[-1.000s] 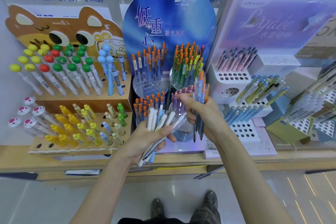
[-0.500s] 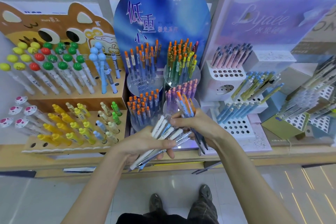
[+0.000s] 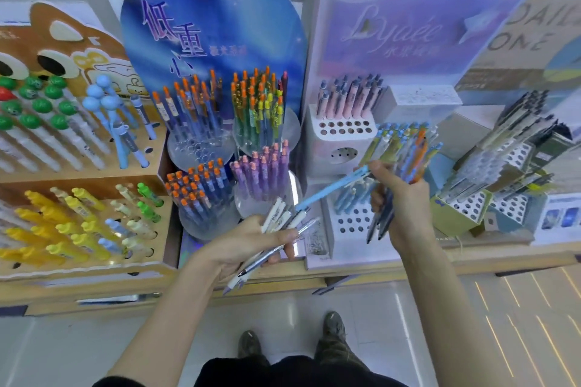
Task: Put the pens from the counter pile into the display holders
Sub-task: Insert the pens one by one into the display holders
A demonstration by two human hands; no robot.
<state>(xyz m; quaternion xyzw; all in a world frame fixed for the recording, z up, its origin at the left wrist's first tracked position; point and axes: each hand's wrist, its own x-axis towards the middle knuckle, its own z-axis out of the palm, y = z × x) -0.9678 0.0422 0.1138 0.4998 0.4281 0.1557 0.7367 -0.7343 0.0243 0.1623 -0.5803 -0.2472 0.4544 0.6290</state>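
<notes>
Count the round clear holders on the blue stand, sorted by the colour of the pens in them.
With blue pens with orange tops: 2 holders
With green and yellow pens: 1
With purple pens: 1
Total: 4

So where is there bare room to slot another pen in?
Empty holes show in front of the pink pens and in the lower white block beside the right hand. The purple pens and orange-capped pens stand packed.
</notes>
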